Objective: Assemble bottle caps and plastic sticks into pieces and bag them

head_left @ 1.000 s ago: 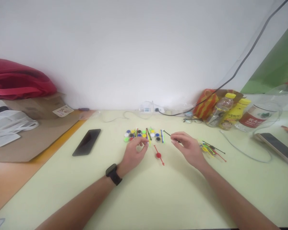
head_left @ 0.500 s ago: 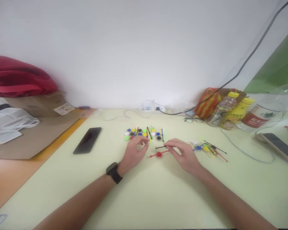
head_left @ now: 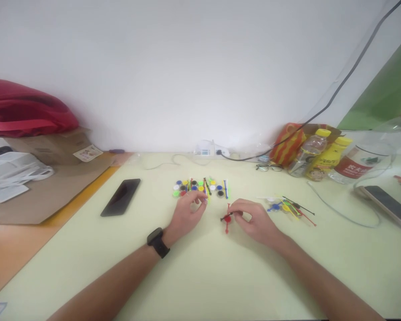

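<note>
My right hand [head_left: 254, 220] pinches a thin black stick [head_left: 226, 217], whose tip lies over a red stick with a red disc [head_left: 227, 219] on the pale yellow table [head_left: 200, 276]. My left hand [head_left: 186, 213], with a black watch [head_left: 157, 242] on the wrist, rests on the table with its fingers curled near a cluster of small coloured discs and sticks [head_left: 200, 187]. What those fingers hold, if anything, I cannot make out. A second pile of coloured sticks and discs [head_left: 289, 207] lies to the right of my right hand.
A black phone [head_left: 120, 197] lies at the left, another phone [head_left: 387, 207] at the far right. Bottles [head_left: 321, 158], a jar [head_left: 361, 162], glasses [head_left: 269, 167] and a cable stand at the back right. Cardboard, white bags and a red bag [head_left: 26, 109] fill the left side.
My right hand moved left and toward me with the black stick, bringing it onto the red stick, which has turned from slanted to nearly upright in view. My left hand has hardly moved.
</note>
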Available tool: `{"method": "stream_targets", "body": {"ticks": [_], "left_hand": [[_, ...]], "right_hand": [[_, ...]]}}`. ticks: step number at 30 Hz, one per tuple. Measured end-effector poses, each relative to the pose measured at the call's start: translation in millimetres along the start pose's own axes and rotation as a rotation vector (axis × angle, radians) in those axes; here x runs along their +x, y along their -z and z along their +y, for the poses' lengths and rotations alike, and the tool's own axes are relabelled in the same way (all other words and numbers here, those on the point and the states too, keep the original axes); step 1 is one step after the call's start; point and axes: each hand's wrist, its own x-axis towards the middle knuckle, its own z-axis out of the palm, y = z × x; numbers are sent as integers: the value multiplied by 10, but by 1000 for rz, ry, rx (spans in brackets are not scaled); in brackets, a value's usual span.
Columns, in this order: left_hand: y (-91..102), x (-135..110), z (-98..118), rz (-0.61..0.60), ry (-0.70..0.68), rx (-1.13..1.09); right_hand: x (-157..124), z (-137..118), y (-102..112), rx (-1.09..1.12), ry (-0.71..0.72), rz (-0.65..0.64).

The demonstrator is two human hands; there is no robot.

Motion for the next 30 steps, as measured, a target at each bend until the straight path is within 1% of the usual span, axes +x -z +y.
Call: {"method": "stream_targets", "body": {"ticks": [4, 10, 13, 17, 19, 21, 23, 25, 28, 30], "left_hand": [[-3, 1, 1, -2, -4, -5], [6, 2, 16, -24, 3, 2], [8, -1, 12, -34, 5, 3], [6, -6, 3, -38, 1, 1], [4, -10, -2, -39, -3, 3], [1, -12, -8, -39, -7, 5], [-3, -12, -14, -43, -13, 5], [-4, -10, -14, -44, -18, 4], [0, -6, -3, -42, -16, 5], [5, -5, 8, -43, -10, 8]], "right_hand": [[0, -27, 105, -53, -46, -41], [25, 17, 331, -212, -103, -40], [31, 103, 480, -332, -143, -46], [1, 295, 702, -521, -172, -45], [-19, 386, 796, -593, -181, -20], [-29, 442, 857, -638, -181, 31], [-22, 448, 870, -624, -158, 107], [0, 406, 829, -540, -114, 181], [38, 287, 691, -386, -64, 256], [55, 209, 587, -315, -60, 288]]}}
